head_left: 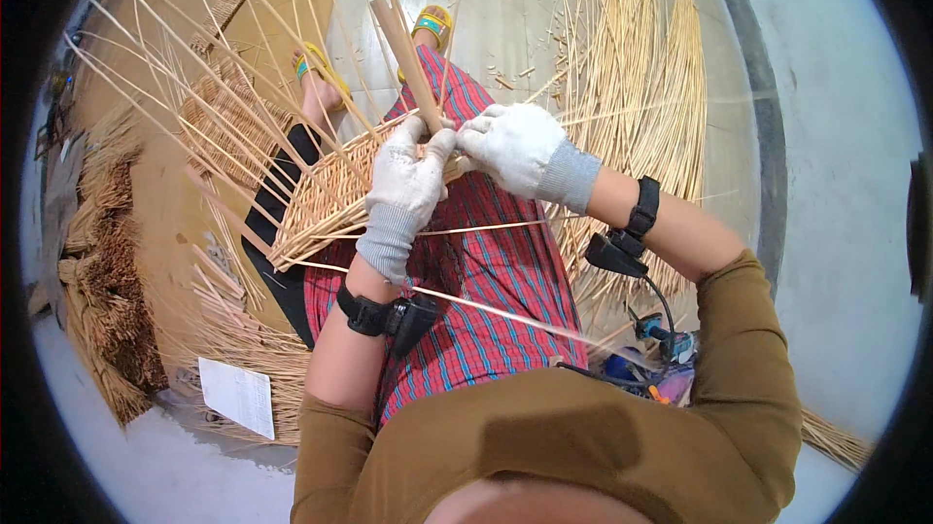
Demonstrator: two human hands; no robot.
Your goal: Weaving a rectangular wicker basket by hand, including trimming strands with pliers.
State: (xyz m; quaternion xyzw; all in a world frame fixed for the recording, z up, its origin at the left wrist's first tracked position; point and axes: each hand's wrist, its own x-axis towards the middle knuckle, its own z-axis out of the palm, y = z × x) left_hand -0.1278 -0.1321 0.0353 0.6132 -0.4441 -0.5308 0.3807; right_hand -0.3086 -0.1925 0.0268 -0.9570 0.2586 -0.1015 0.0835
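Note:
A partly woven wicker basket [326,186] rests tilted across my lap, with long upright canes fanning out to the far left. My gloved left hand [406,174] is closed on its edge, at the foot of a flat wooden stake [406,62] that points up and away. Right beside it, my gloved right hand [525,147] pinches a thin wicker strand against the weave; the fingertips of both hands nearly meet. A pale strand [671,109] trails off to the right from there. Another loose cane [505,313] crosses my lap. The exact spot being woven is hidden by my fingers.
Long canes [632,67] lie in a heap at the far right. Darker bundles [107,281] sit at the left, near a white paper sheet [236,396]. A woven panel [228,111] lies beyond the basket. A blue power tool [664,337] is by my right hip.

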